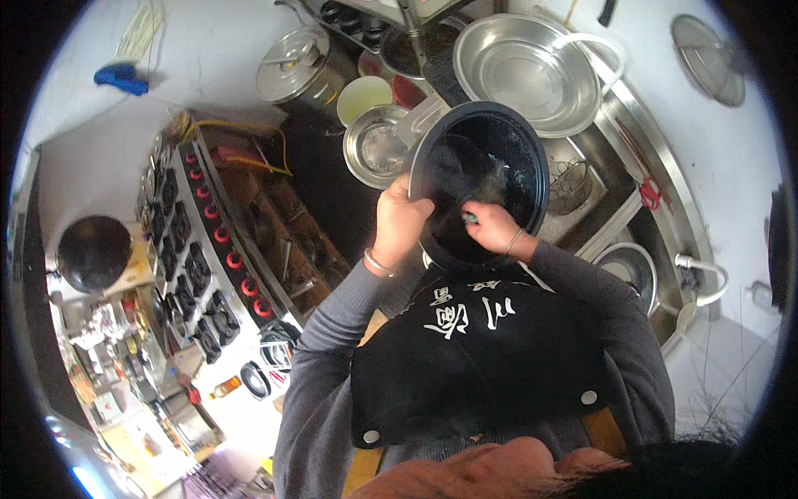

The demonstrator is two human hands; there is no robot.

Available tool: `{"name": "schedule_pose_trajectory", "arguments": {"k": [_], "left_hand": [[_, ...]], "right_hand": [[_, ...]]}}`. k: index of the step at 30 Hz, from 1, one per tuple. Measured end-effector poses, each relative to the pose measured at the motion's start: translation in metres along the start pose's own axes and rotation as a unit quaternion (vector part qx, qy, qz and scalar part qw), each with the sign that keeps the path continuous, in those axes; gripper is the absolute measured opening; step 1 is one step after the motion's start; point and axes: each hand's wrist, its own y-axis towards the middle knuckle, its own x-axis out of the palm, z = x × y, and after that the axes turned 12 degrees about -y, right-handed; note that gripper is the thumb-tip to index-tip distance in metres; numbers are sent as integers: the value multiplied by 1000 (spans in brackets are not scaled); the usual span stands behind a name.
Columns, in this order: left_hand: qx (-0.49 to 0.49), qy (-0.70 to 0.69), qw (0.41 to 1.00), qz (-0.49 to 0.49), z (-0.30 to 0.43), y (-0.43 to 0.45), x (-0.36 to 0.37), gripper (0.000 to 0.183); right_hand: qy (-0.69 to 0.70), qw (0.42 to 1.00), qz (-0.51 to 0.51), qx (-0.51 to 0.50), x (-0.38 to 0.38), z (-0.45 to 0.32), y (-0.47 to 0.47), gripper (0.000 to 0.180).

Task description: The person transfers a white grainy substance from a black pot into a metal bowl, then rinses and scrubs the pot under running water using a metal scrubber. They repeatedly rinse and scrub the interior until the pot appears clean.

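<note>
A deep black pot (480, 162) is tilted before my chest, its open mouth facing me and its inside looking wet. My left hand (399, 224) grips the pot's left rim, thumb on the inner side and the fingers hidden behind the wall. Inside the pot, my right hand (492, 227) is closed around a small grey-green wad (469, 218), perhaps a scouring pad; most of it is covered by the fingers. That hand is close to the pot's lower inner wall, but whether the wad touches it I cannot tell.
Beyond the pot, a large steel basin (527, 72) rests by a steel sink (573, 231) with white taps (717, 280). A smaller steel bowl (377, 146) and a lidded pot (296, 68) stand farther left. A gas range (212, 249) with red knobs runs along my left.
</note>
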Motion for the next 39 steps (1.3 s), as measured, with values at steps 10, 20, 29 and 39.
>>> {"name": "schedule_pose_trajectory", "arguments": {"k": [10, 20, 29, 39], "left_hand": [[58, -50, 995, -64, 55, -7, 77, 22], [112, -6, 987, -113, 72, -2, 159, 15], [144, 49, 976, -157, 60, 32, 223, 16], [188, 35, 969, -154, 66, 53, 250, 15]], "right_hand": [[152, 981, 69, -103, -23, -28, -42, 40], [-148, 971, 187, -29, -23, 77, -83, 25], [307, 849, 426, 60, -80, 71, -106, 25], [754, 475, 452, 36, -77, 131, -178, 25]]}}
